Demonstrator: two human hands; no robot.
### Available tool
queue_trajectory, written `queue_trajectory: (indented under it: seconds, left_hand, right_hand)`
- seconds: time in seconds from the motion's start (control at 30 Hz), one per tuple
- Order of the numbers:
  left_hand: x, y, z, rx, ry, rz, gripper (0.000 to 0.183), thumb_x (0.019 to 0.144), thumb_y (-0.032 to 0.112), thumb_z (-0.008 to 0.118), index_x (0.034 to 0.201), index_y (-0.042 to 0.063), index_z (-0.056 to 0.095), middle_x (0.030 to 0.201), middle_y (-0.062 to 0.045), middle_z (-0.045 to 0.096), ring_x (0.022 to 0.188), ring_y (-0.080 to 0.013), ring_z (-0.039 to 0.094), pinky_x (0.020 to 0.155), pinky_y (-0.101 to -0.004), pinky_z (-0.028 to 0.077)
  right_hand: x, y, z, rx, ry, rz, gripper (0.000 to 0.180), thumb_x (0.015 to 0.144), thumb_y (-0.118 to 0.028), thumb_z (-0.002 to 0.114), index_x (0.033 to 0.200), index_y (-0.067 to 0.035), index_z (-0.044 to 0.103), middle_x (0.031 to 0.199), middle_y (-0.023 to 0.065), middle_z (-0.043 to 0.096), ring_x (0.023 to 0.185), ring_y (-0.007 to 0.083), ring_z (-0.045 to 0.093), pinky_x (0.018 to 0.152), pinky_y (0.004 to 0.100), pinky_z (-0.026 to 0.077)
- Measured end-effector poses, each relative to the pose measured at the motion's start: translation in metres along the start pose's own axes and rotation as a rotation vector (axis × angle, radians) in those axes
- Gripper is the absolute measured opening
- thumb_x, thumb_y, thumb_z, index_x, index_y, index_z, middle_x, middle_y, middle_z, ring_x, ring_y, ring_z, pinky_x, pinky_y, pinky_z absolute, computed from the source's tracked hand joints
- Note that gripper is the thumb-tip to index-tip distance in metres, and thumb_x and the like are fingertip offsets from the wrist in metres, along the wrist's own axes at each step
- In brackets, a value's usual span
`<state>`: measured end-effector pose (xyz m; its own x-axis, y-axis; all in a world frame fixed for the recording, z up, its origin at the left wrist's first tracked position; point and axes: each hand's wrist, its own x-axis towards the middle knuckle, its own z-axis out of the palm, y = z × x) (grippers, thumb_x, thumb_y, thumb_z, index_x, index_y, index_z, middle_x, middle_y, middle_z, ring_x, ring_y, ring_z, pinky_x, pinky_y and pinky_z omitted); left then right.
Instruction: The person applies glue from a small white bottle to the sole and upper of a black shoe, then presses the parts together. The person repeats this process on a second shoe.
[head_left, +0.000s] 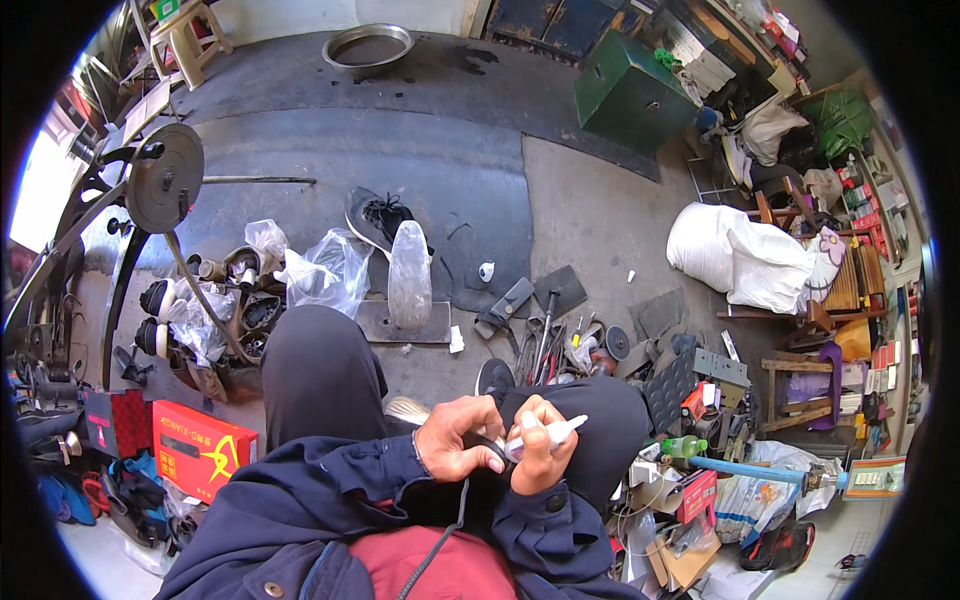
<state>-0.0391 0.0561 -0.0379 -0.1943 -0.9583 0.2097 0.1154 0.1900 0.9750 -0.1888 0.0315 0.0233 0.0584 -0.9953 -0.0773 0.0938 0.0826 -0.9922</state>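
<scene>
Over my lap my right hand is closed round a small white bottle with a pointed nozzle, whose tip points up and to the right. Close beside it on the left, my left hand grips a shoe, mostly hidden by the hand and my clothing; a pale sole shows past the fingers. In front of my knees a metal shoe last stands on a flat base plate. A dark shoe with black laces lies just behind the last.
Left stand a black iron machine with a handwheel, several worn shoes and a red box. Hand tools lie on the floor right of the last. Farther off are a green metal box, a metal basin and a white sack.
</scene>
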Motion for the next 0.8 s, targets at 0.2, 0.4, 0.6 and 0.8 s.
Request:
queue_trajectory:
  seconds: [0.2,0.4,0.6,0.8]
  left_hand:
    - [-0.0013,-0.0001,-0.0004,0.022,-0.001,-0.023,0.036,0.076,0.017,0.090,0.090,0.005,0.059,0.094,-0.009,0.070,0.084,-0.0244,0.065,0.074,-0.0349,0.050]
    - [-0.0018,0.0012,-0.0002,0.014,-0.003,-0.047,0.037,0.075,0.016,0.089,0.092,0.004,0.059,0.095,-0.009,0.071,0.085,-0.0249,0.065,0.076,-0.0345,0.050]
    - [-0.0013,0.0007,-0.0004,0.023,-0.007,-0.037,0.038,0.074,0.016,0.090,0.091,0.004,0.058,0.095,-0.010,0.070,0.085,-0.0247,0.065,0.075,-0.0342,0.050]
    - [-0.0007,0.0018,-0.0010,0.009,-0.013,-0.063,0.039,0.074,0.016,0.090,0.091,0.004,0.057,0.094,-0.010,0.070,0.084,-0.0230,0.064,0.075,-0.0333,0.049]
  right_hand:
    - [-0.0003,0.0011,-0.0005,-0.048,0.014,0.011,0.032,0.087,-0.021,0.062,0.065,-0.003,0.047,0.068,0.0038,0.051,0.056,0.0090,0.042,0.053,0.0268,0.030]
    - [-0.0006,0.0007,-0.0002,-0.029,0.010,0.020,0.033,0.088,-0.021,0.063,0.066,-0.004,0.047,0.069,0.0036,0.051,0.055,0.0085,0.041,0.053,0.0266,0.029]
    - [-0.0008,0.0009,-0.0006,-0.040,0.007,0.012,0.033,0.088,-0.021,0.063,0.065,-0.004,0.047,0.069,0.0036,0.051,0.056,0.0091,0.042,0.054,0.0269,0.030]
    - [-0.0007,0.0017,-0.0002,-0.041,0.008,0.012,0.033,0.088,-0.020,0.063,0.065,-0.004,0.046,0.069,0.0038,0.051,0.056,0.0097,0.043,0.054,0.0269,0.031]
